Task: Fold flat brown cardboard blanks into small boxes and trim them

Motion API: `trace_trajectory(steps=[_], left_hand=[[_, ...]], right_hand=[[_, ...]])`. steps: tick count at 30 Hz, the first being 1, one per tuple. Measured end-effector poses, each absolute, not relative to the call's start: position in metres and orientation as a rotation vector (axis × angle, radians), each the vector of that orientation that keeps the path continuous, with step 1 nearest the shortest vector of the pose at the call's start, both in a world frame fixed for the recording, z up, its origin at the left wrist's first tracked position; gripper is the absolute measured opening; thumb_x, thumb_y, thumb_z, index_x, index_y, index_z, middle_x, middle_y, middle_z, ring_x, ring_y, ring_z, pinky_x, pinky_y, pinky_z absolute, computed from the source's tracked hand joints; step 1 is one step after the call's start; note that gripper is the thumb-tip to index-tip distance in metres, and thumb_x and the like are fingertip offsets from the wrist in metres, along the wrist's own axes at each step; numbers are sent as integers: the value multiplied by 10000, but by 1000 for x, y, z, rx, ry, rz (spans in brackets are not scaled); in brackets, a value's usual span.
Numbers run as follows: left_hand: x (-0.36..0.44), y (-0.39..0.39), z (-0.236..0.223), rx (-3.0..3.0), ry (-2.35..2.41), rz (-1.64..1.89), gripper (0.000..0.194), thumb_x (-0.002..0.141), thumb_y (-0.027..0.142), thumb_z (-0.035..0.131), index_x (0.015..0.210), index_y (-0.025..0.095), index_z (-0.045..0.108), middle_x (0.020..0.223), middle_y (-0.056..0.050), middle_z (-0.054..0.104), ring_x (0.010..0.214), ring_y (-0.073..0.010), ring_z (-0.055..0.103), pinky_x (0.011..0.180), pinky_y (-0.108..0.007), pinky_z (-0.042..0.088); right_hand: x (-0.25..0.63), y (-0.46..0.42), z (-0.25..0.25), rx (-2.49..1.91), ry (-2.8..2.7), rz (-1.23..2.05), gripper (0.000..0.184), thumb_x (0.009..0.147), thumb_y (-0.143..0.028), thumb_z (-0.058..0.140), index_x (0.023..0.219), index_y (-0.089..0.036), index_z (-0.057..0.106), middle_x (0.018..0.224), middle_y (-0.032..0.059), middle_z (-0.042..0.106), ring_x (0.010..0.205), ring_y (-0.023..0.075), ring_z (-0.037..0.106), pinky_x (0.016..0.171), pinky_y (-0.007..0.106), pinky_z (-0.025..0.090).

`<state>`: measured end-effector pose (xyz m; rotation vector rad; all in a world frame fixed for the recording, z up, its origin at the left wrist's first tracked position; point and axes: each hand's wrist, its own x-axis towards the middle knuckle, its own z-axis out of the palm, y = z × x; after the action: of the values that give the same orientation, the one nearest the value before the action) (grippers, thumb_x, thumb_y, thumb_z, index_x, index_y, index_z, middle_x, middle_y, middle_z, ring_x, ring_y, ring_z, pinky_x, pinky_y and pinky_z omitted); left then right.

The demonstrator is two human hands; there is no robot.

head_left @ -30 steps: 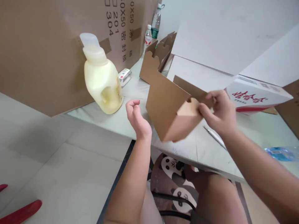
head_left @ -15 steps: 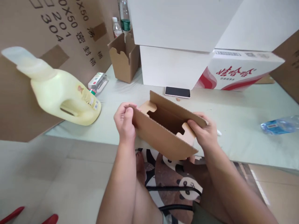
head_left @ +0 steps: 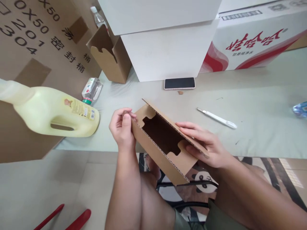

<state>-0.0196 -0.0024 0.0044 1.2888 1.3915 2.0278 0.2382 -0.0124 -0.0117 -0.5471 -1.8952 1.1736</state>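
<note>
Box (head_left: 155,153) at centre, gripped by both half-curled hands (head_left: 123,129) (head_left: 209,147); pale worktop (head_left: 263,111) across the middle, grey floor (head_left: 100,174) lower left.

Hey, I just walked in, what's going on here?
Someone is holding a small open-topped cardboard box in both hands. The left hand grips the left end of its near wall, and the right hand holds the far wall. Beyond, a phone and a white-handled knife lie on the pale surface.
</note>
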Motion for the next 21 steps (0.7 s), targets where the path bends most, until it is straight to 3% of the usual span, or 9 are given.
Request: trace_trajectory(steps=[3,5,7,10,15,18,21], left_hand=[[-25,-3,0,1440,1476,1897,291,838,469,705,1014,241,744,1014,-50,694,880,-159,652,834,-309,525],[-30,-4,-1,1589,1532,1752,282,858,459,682,1044,262,760,1196,-65,659,1115,-211,620,989,-370,488],[-32,-5,1,1710,1563,1601,277,879,457,645,1021,261,779,1240,-77,645,1211,-244,580,1036,-409,469],[-33,-7,6,1784,1584,1474,263,890,407,613,1008,253,791,1195,-81,675,1184,-251,600,1015,-423,491],[-40,-7,11,1648,1712,1476,246,828,271,584,943,240,799,1115,-52,730,1111,-227,642,1038,-398,483],[-49,-7,13,1310,1812,1622,282,799,268,554,952,214,785,1089,-50,745,1114,-236,651,1033,-392,486],[-57,-6,12,1066,1845,1689,308,791,291,544,984,195,764,1105,-56,746,1122,-246,651,985,-372,512]], right_hand=[[237,-13,-11,-426,-1968,1155,673,831,-521,714,1451,-343,521,1500,110,496,1380,291,488,1153,476,387],[237,-12,-11,-338,-1999,1160,753,810,-685,635,1452,-305,526,1525,126,464,1413,320,442,1191,510,313],[237,-12,-11,-323,-2019,1185,665,878,-681,537,1429,-308,552,1538,113,456,1443,318,402,1208,519,270],[238,-14,-13,-386,-2017,1233,486,964,-547,476,1378,-326,602,1554,84,449,1464,307,374,1208,517,262],[236,-14,-28,-556,-1774,1379,599,956,-674,327,1429,-363,522,1599,34,385,1483,314,327,1184,533,297],[232,-9,-37,-838,-1573,1490,562,970,-650,316,1379,-337,541,1514,57,492,1423,306,415,1162,547,324],[226,-6,-37,-906,-1413,1698,647,910,-715,368,1378,-290,506,1454,111,541,1307,333,529,1034,552,465]])
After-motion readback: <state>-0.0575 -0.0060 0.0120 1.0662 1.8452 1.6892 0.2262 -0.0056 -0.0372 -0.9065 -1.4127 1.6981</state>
